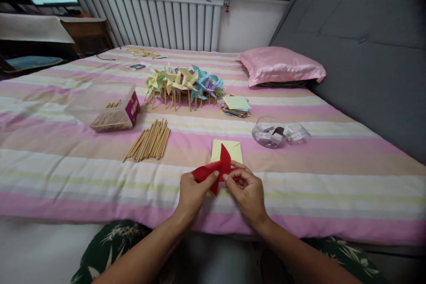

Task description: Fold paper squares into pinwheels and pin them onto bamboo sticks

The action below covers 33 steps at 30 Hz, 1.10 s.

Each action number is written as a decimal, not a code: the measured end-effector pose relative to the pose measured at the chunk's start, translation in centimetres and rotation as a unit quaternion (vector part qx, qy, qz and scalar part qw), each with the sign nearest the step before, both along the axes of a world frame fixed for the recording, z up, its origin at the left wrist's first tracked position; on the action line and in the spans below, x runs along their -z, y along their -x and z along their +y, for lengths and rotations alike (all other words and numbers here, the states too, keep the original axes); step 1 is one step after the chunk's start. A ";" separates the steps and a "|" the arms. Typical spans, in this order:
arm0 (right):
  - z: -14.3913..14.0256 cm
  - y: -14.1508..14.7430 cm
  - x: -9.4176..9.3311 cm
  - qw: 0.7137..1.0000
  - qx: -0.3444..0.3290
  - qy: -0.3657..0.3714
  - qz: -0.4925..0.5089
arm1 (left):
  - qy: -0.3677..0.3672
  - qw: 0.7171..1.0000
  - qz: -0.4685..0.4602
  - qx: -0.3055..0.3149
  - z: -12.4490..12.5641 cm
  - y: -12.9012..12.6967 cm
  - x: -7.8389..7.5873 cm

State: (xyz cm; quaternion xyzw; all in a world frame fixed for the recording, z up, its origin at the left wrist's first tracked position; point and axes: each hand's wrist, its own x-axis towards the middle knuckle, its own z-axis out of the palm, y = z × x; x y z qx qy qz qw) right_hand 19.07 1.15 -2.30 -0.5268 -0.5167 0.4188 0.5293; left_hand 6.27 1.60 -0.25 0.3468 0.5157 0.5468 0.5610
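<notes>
Between both hands is a red paper pinwheel (225, 159), its blades folded in and pointing outward. My left hand (197, 191) pinches it from the left, thumb on top near the middle. From the right, my right hand (246, 191) grips it with thumb and fingers closed close to the centre. Just beyond the hands lies a small stack of pale yellow paper squares (234, 147), partly covered by the red pinwheel. Whether a pin is in the pinwheel's centre I cannot make out.
Loose wooden sticks (151, 142) lie left, near a clear plastic box (113, 117) with more sticks. Several finished pinwheels (181, 80) stand behind. A coloured paper stack (236, 104), a round clear container (268, 132), a plastic bag (296, 133) and a pink pillow (281, 65) are right.
</notes>
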 end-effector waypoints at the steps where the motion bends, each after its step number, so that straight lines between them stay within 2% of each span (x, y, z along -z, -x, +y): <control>1: 0.1 0.0 0.0 1.000 0.002 -0.001 -0.008 | -0.001 1.000 0.002 0.002 0.0 0.0 0.0; 6: 0.4 -0.3 -0.2 0.999 0.007 -0.021 -0.043 | -0.002 1.000 0.006 0.001 0.0 0.0 0.1; 14: 0.6 -0.5 -0.5 0.998 -0.021 -0.011 -0.050 | -0.009 1.000 0.003 -0.004 0.2 0.1 0.5; 26: 0.9 -1.0 -0.8 0.998 -0.044 0.014 -0.040 | 0.013 1.000 -0.004 0.004 0.1 0.1 -0.3; 33: 0.6 -0.8 -0.9 0.998 -0.045 0.016 -0.029 | 0.022 0.999 -0.023 0.005 0.1 0.1 0.3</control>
